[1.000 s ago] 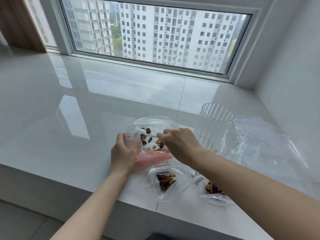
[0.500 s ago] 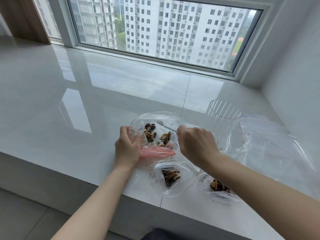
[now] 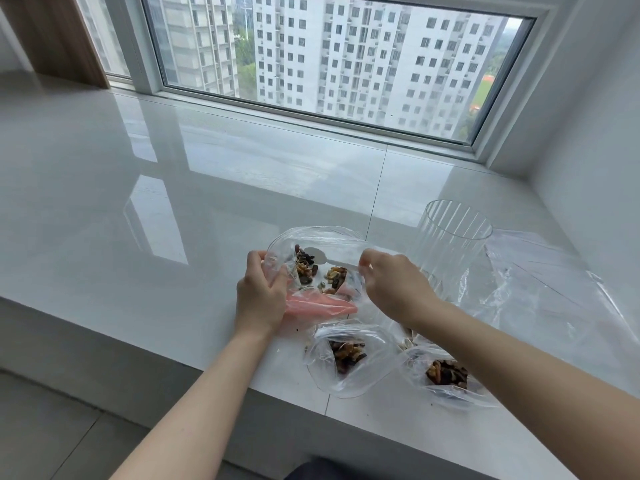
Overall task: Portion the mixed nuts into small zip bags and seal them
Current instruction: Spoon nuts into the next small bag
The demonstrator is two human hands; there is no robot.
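Your right hand (image 3: pixel 391 285) has pulled back w/ the spoon (image 3: pixel 320 256) pinched, left hand (image 3: pixel 261 296) still gripping the bag (image 3: pixel 322 237) near the front edge—nuts (image 3: pixel 306 268) dropped, next scoop.

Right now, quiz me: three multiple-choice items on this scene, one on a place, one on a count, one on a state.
1. Where does the clear ribbed cup stand?
A. right of the big bag
B. left of the left hand
C. on the floor

2. How many small bags with nuts lie near the counter's front edge?
A. none
B. two
C. five

3. What does the right hand hold?
A. nothing
B. the cup
C. a white spoon

Key: 1 A, the cup stands right of the big bag. 2 B, one small bag and another. 3 C, it pinches the white spoon, whose bowl is inside the big bag.
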